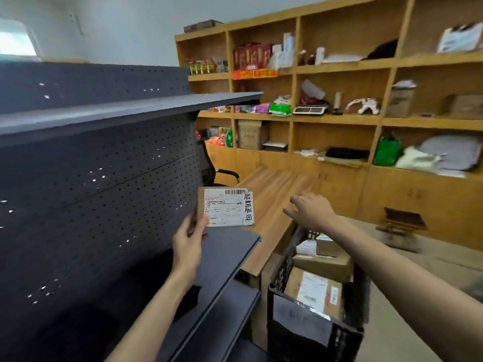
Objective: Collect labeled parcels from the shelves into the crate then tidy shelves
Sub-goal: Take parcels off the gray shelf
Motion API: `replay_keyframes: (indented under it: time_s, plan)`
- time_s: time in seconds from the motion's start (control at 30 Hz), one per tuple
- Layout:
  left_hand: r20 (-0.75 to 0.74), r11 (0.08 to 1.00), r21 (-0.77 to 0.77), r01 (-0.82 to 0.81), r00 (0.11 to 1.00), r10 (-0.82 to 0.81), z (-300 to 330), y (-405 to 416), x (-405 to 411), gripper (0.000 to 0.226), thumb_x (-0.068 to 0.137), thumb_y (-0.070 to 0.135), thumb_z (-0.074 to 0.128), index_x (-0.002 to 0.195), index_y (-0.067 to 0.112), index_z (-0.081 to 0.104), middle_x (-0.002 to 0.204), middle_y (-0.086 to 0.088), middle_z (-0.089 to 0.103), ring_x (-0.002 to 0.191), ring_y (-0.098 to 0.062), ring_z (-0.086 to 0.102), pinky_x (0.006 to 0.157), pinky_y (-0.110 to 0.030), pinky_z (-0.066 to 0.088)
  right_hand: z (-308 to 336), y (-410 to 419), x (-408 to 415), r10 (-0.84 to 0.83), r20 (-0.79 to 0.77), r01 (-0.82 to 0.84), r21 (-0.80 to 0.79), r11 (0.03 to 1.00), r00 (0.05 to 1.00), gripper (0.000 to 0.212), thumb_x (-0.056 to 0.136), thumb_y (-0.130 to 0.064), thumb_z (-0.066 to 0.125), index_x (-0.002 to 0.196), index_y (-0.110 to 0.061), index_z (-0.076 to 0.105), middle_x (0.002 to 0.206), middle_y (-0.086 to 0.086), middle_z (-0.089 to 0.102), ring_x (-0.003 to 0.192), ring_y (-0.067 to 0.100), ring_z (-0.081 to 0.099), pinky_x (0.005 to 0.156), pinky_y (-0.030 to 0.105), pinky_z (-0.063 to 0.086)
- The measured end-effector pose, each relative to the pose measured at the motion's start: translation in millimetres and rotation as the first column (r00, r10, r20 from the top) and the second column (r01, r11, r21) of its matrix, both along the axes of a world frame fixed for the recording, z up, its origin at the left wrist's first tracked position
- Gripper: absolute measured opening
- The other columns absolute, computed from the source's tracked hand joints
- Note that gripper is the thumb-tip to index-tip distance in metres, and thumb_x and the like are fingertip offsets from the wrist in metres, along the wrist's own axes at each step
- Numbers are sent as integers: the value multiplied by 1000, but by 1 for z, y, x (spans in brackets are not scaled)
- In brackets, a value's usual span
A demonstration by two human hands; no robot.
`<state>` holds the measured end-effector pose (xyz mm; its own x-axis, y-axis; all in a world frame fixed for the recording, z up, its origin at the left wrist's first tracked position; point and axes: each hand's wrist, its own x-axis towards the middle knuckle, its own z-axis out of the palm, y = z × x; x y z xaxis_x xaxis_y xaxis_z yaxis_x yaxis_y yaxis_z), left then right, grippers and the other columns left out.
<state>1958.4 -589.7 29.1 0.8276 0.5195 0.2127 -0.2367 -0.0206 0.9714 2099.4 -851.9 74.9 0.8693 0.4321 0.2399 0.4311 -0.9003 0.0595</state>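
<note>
My left hand (188,239) grips the lower left corner of a flat brown parcel (225,206) with a white shipping label, held upright above the dark shelf board (224,257). My right hand (312,210) hovers open, fingers spread, above the black crate (313,333) and to the right of the parcel. The crate stands on the floor at the lower right and holds several labeled cardboard parcels (313,291).
A dark metal shelving unit with a perforated back panel (99,194) fills the left side. A wooden counter (271,205) runs behind the crate. A wooden wall cabinet (339,118) with assorted goods spans the back. An office chair (219,173) stands behind the shelving.
</note>
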Motion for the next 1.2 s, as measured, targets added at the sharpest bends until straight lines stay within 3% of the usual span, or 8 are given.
replay_keyframes:
  time_s: [0.13, 0.3, 0.53, 0.7, 0.93, 1.2]
  plan:
    - [30, 985, 2, 174, 984, -174, 7, -57, 77, 44, 92, 39, 66, 133, 28, 60, 120, 2, 71, 113, -19, 66, 92, -31, 54, 8, -76, 28, -159, 24, 158, 43, 986, 987, 42, 100, -50, 40, 110, -15, 60, 113, 7, 61, 103, 28, 58, 79, 38, 40]
    - [53, 945, -3, 326, 944, -325, 9, -134, 158, 42, 100, 29, 60, 140, 20, 56, 111, 6, 74, 112, -15, 67, 95, -35, 54, 13, -161, 59, -334, 35, 332, 57, 942, 942, 41, 100, -50, 39, 109, -14, 58, 110, 7, 60, 98, 27, 58, 81, 40, 46]
    - [22, 887, 22, 461, 887, -461, 4, -218, 250, 51, 98, 36, 61, 145, 21, 50, 121, 2, 72, 115, -15, 66, 98, -36, 54, 11, -238, 93, -494, 31, 491, 61, 869, 869, 38, 100, -51, 40, 104, -17, 57, 106, 5, 61, 96, 24, 58, 82, 38, 48]
    - [-17, 859, -31, 510, 859, -511, -6, -254, 291, 51, 97, 36, 62, 144, 22, 48, 119, -2, 71, 107, -14, 69, 80, -22, 55, 1, -264, 120, -544, -16, 544, 38, 838, 839, 42, 100, -52, 37, 110, -17, 59, 111, 6, 61, 100, 25, 59, 85, 39, 49]
    - [-83, 836, -79, 543, 832, -548, -30, -265, 347, 44, 98, 30, 62, 140, 23, 49, 106, 11, 69, 109, -12, 65, 88, -25, 51, -27, -265, 162, -556, -63, 557, 7, 830, 829, 43, 101, -48, 38, 113, -12, 58, 116, 10, 60, 105, 29, 58, 81, 39, 45]
    - [-245, 812, -75, 578, 779, -577, -80, -253, 411, 61, 93, 44, 67, 145, 17, 50, 119, 4, 71, 113, -16, 67, 102, -43, 53, -77, -250, 221, -586, -233, 611, 48, 790, 776, 43, 97, -51, 39, 106, -14, 59, 119, 11, 61, 102, 30, 60, 83, 43, 52]
